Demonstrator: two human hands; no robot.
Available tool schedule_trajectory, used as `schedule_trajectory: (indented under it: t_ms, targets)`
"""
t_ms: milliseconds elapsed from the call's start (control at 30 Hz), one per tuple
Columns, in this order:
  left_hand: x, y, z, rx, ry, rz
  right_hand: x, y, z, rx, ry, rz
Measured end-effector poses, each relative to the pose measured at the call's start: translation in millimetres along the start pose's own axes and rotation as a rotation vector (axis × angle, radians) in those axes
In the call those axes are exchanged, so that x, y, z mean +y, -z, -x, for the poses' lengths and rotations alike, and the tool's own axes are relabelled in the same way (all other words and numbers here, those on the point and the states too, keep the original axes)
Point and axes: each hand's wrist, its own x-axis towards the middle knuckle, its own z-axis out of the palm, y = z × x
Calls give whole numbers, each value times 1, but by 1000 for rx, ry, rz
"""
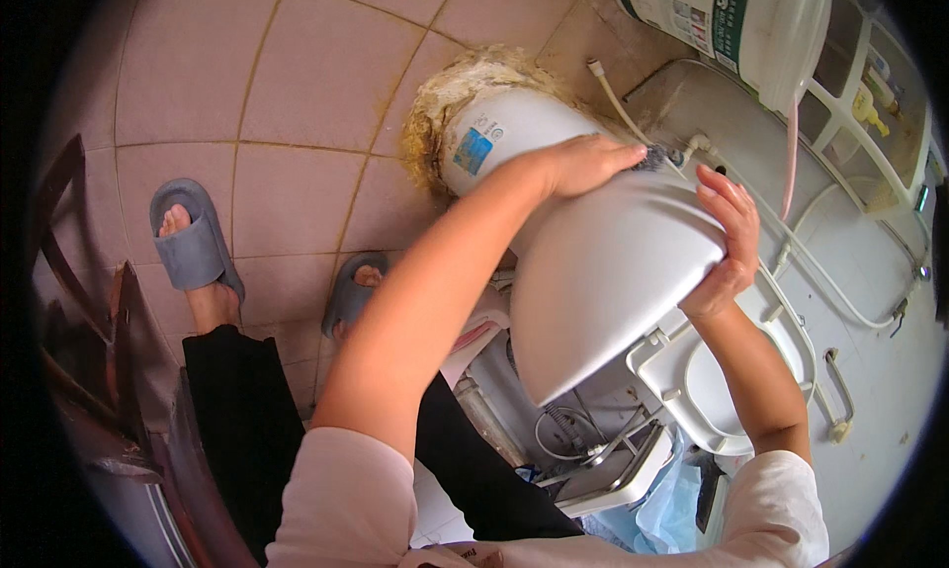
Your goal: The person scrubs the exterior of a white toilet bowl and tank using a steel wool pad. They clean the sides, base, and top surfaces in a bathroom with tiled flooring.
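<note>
A white ceramic washbasin (615,286) on a white pedestal (511,127) is in front of me; in this view it lies slantwise. My left hand (589,164) rests on the ceramic where basin and pedestal meet, its fingertips pressing on a dark grey scouring pad (654,158). Part of the pad is hidden under the fingers. At the basin's right edge, my right hand (723,242) is wrapped around the rim with its fingers bent. A blue sticker (473,151) is stuck on the pedestal near its foot.
Crusty yellowed sealant (422,142) rings the pedestal's foot on pink floor tiles (326,71). A white bucket (778,41) and a plastic rack (860,123) are at upper right, near hoses (823,271). Below lie a toilet seat (656,371) and blue plastic (671,501). Dark wooden furniture (111,360) stands left.
</note>
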Motion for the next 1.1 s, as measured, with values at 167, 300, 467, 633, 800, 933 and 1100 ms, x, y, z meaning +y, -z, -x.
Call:
schedule_trajectory:
  t_ms: [167, 300, 467, 633, 800, 933, 1100]
  targets:
    - [-19, -6, 39, 72, -134, -82, 2, 3, -1, 30, 25, -8]
    - [10, -44, 146, 296, -114, 282, 1, 2, 2, 96, -11, -23]
    - [68, -80, 173, 438, -364, -85, 5, -3, -1, 237, -35, -97]
    - [123, -44, 80, 74, -168, -101, 5, -2, 0, 339, -57, -177]
    - [48, -32, 96, 270, 115, 233, 1, -11, 3, 424, -47, -127]
    - [4, -100, 221, 506, 230, 392, -3, -7, 1, 396, -44, -87]
    - [98, -123, 205, 537, -128, -278, 0, -4, 2, 402, -49, -59]
